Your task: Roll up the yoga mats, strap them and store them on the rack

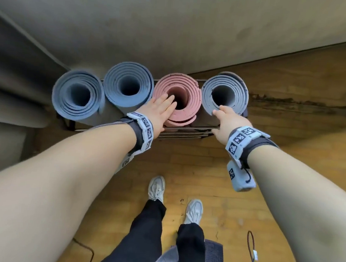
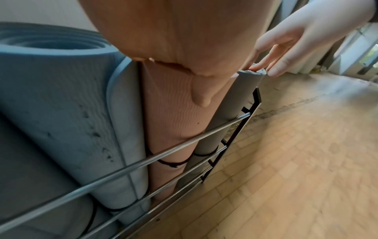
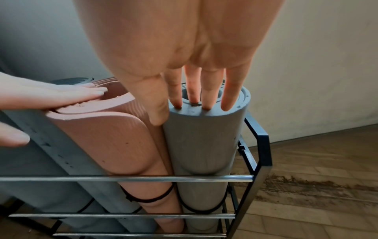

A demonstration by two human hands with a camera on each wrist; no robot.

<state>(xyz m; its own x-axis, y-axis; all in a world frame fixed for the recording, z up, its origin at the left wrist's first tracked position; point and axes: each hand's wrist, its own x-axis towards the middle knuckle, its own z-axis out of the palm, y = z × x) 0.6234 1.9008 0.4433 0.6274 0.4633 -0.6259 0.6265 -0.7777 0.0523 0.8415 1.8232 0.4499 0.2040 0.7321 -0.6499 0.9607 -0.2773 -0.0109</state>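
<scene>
Wood flooring and a plain wall frame the rack (image 1: 189, 130), where four strapped mats stand upright: the storing step, likely final settling. Left hand (image 1: 161, 111) lies flat on the pink mat (image 1: 189, 103); right hand (image 1: 227, 119), fingers straight, presses the grey mat (image 1: 208, 94) beside it.

Four upright rolled foam mats, two blue on the left (image 1: 128, 83), a pink one (image 1: 188, 98) and a grey one (image 1: 223, 93), pack the black metal rack (image 3: 259, 145) touching side by side, the wall (image 1: 177, 26) close behind, horizontal steel rails (image 3: 122, 179) barring the near side, open wooden floor (image 1: 289, 182) nearer and right.
</scene>
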